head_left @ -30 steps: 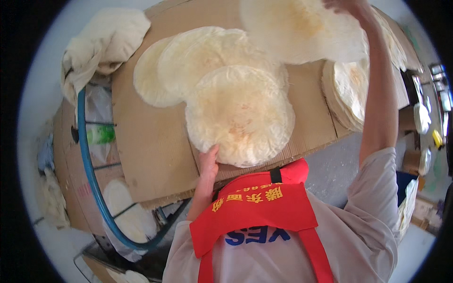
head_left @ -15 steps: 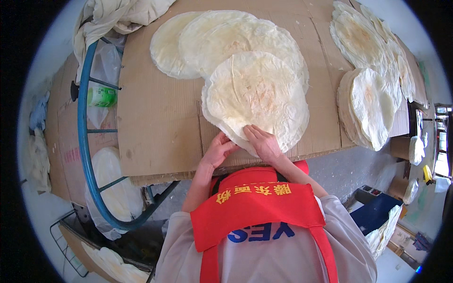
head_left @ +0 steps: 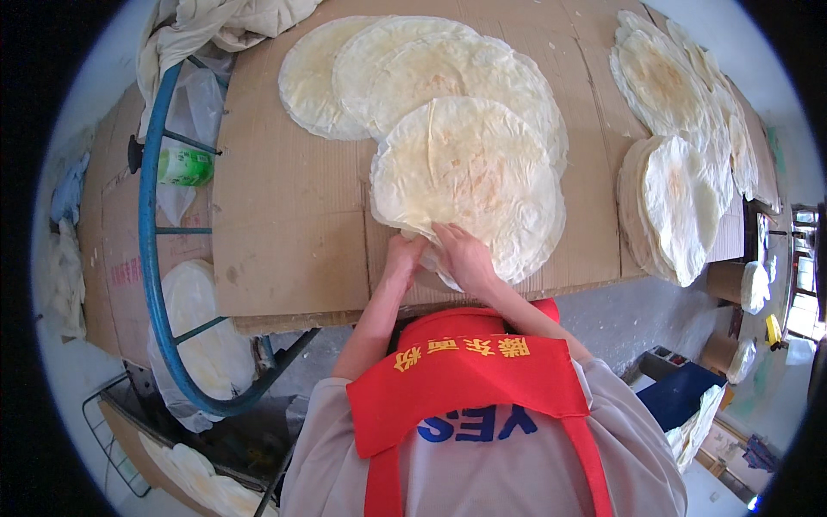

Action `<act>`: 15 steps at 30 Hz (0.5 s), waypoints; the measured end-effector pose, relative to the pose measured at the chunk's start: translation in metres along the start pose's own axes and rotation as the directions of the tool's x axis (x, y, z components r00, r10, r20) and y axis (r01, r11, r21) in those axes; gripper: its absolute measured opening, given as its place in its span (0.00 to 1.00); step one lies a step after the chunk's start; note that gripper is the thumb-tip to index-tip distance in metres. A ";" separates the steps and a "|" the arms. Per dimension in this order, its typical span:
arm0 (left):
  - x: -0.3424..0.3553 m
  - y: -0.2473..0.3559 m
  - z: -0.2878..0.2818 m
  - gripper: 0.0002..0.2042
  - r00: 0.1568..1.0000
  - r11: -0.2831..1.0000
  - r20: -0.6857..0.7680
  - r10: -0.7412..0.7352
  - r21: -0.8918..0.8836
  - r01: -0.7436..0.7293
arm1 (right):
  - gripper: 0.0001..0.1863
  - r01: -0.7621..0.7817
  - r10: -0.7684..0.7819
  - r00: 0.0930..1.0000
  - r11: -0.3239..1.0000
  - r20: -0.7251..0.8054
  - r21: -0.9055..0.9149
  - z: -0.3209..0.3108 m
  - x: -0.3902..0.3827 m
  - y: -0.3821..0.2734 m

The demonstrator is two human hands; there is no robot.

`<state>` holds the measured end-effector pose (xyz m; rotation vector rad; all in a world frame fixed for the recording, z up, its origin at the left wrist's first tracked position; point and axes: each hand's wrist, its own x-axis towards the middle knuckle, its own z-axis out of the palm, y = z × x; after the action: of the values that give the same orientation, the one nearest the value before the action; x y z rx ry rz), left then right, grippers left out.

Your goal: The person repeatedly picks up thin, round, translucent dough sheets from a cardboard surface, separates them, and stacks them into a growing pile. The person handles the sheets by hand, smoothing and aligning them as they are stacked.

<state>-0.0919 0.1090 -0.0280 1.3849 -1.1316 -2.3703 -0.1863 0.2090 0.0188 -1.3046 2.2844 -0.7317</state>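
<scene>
A large, round, thin flatbread (head_left: 482, 168) with browned patches lies on top of a small stack at the near edge of the cardboard-covered table. My left hand (head_left: 405, 258) grips its near left rim, fingertips partly hidden at the edge. Beside it, my right hand (head_left: 465, 256) pinches the same rim from above, and the edge there is slightly lifted and creased. More flatbreads (head_left: 413, 65) lie overlapped and fanned out beyond, partly covered by the near one.
Stacked flatbreads (head_left: 676, 202) stand at the right table edge. A blue metal rail (head_left: 148, 215) curves along the left side, with a green-labelled bottle (head_left: 185, 166) behind it. Cream cloth (head_left: 194, 34) is bunched at the far left. Bagged flatbreads (head_left: 198, 319) sit lower left.
Both hands have shifted slightly left along the near rim and drawn closer together. The flatbread's edge between them is now more gathered and raised.
</scene>
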 end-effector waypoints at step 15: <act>0.016 -0.015 -0.009 0.15 1.000 0.998 -0.015 0.019 -0.052 -0.020 | 0.14 -0.042 0.145 0.906 0.965 -0.397 0.259 -0.391 0.129 0.068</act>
<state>-0.0904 0.1068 -0.0513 1.3652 -1.0669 -2.3555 -0.5194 0.2186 0.2698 -0.9872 2.4503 -1.3155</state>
